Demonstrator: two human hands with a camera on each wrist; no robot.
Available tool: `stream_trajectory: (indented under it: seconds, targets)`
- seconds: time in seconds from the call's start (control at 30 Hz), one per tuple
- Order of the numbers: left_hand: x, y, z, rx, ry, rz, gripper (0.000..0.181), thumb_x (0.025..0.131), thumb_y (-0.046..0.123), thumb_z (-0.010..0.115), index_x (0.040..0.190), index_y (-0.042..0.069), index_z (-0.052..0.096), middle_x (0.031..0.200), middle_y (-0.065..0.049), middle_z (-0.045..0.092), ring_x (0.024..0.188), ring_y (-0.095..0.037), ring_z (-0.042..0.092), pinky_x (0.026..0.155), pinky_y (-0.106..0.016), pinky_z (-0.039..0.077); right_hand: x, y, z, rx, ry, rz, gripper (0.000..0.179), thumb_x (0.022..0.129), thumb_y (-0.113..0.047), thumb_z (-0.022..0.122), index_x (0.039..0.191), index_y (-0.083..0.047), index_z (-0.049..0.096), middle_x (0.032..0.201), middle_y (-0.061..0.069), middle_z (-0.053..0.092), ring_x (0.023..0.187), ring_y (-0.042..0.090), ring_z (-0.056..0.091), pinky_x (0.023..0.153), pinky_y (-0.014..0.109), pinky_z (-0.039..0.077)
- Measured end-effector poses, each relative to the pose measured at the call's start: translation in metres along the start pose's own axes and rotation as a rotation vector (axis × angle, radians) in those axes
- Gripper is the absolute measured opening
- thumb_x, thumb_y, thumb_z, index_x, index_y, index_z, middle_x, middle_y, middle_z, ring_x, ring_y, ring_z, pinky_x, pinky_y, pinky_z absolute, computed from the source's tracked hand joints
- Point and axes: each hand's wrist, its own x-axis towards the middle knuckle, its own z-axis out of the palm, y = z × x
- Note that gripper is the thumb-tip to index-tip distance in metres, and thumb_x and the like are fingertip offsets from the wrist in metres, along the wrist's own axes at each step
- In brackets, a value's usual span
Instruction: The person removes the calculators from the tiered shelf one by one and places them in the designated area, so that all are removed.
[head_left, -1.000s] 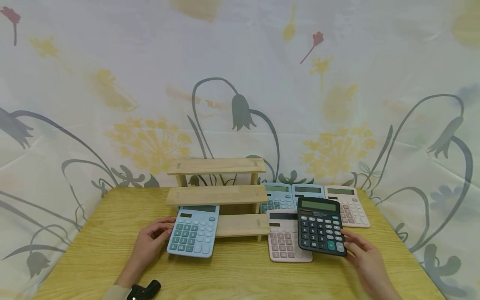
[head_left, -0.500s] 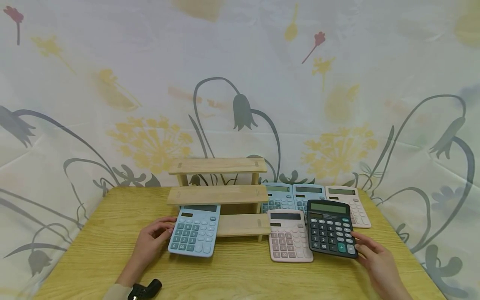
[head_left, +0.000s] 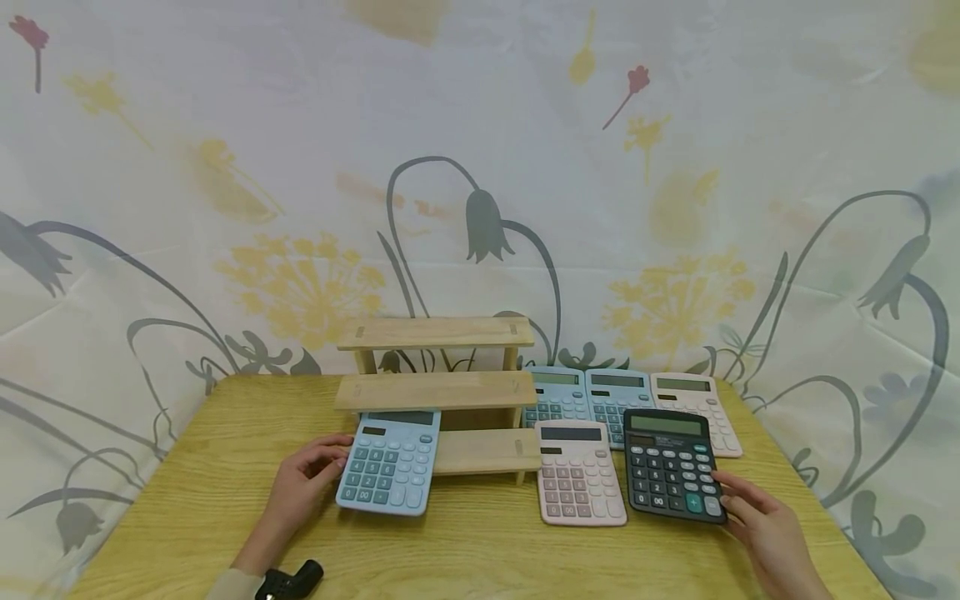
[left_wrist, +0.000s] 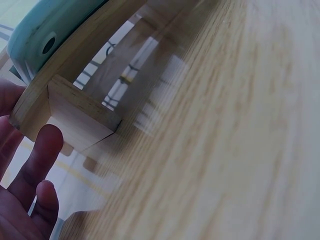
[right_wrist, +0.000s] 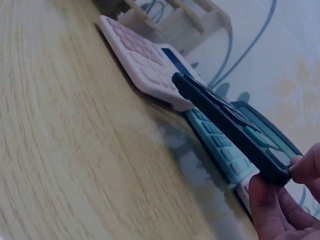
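Observation:
My left hand (head_left: 303, 475) is at the left end of a three-step wooden shelf (head_left: 487, 450), pinching the end of its bottom plank. A light-blue calculator (head_left: 390, 462) lies on that plank, its front overhanging the edge; in the left wrist view the blue calculator's rounded edge (left_wrist: 45, 40) sticks out over the wood. My right hand (head_left: 768, 525) grips a black calculator (head_left: 675, 467) by its lower right corner, thumb on one face and fingers underneath. The right wrist view shows the black calculator (right_wrist: 240, 132) tilted and raised above the table.
A pink calculator (head_left: 577, 475) lies on the wooden table (head_left: 487, 554) just right of the shelf. Behind it are two blue calculators (head_left: 555, 396) and another pink one (head_left: 723, 425), side by side, partly covered. A flower-patterned cloth (head_left: 480, 100) hangs behind the table.
My right hand has carried the black calculator to the right and slightly nearer, off the front pink calculator it overlapped. The left hand and the calculator on the shelf stay put.

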Motion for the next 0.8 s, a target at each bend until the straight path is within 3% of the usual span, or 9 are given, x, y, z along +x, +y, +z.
stream_trajectory:
  seconds: [0.13,0.27,0.57,0.8]
  targets:
    - [0.0,0.0,0.0,0.002,0.002,-0.009,0.006,0.093,-0.002,0.066,0.093,0.0,0.072,0.119,-0.02,0.065,0.103,0.001,0.058,0.076,-0.018,0.049,0.001,0.001,-0.001,-0.016,-0.01,-0.001,0.047,0.102,-0.005,0.039,0.149,-0.002,0.041,0.158,0.019,0.021,0.089,-0.007,0.055,0.082,0.024,0.054]
    - [0.0,0.0,0.0,0.009,0.006,-0.025,0.006,0.093,-0.001,0.067,0.092,0.0,0.072,0.119,-0.019,0.066,0.103,0.001,0.058,0.076,-0.018,0.049,0.003,0.003,-0.001,-0.016,-0.015,0.008,0.049,0.103,-0.005,0.04,0.151,0.003,0.035,0.159,0.022,0.019,0.087,-0.009,0.055,0.082,0.024,0.054]
    - [-0.001,-0.001,0.0,0.0,0.011,-0.006,0.007,0.092,-0.003,0.067,0.092,0.0,0.073,0.118,-0.02,0.066,0.103,0.001,0.058,0.075,-0.018,0.049,0.004,0.009,-0.002,-0.025,-0.032,-0.009,0.039,0.101,-0.002,0.045,0.137,-0.007,0.057,0.15,0.02,0.032,0.089,-0.006,0.057,0.082,0.026,0.055]
    - [-0.001,0.002,0.001,-0.005,0.009,-0.007,0.007,0.093,-0.002,0.066,0.092,0.0,0.073,0.118,-0.02,0.066,0.103,0.001,0.058,0.075,-0.018,0.049,0.006,0.013,0.0,-0.074,-0.025,-0.017,0.042,0.1,-0.001,0.043,0.141,0.0,0.053,0.15,0.026,0.031,0.086,-0.008,0.055,0.079,0.025,0.055]
